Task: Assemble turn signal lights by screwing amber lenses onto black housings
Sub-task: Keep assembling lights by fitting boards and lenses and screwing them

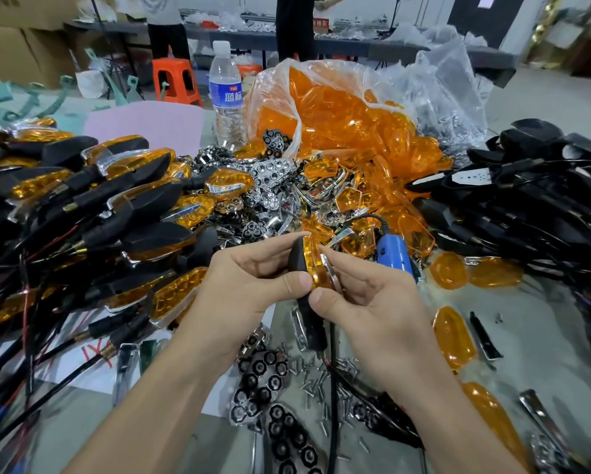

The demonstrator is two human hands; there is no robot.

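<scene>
- A crowded workshop table, with people standing at another bench behind it
- Above the table's near middle, a black housing and an amber lens are held together edge-on, and the housing's stalk hangs down between the wrists
- The left hand grips the housing with its thumb curled over the front; the right hand pinches the lens edge and a chrome strip against it
- The step in hand looks like seating the lens on the housing, with no screw driven yet; the next move calls for the parts to sit flush, then one hand freed for a screw and the driver
- The blue electric screwdriver lies just behind the right hand, and loose screws lie scattered below the wrists
- Finished lights are heaped on the left, bare housings on the right, and a bag of lenses sits behind; reflector plates and a black cable crowd the reach to the screws
</scene>
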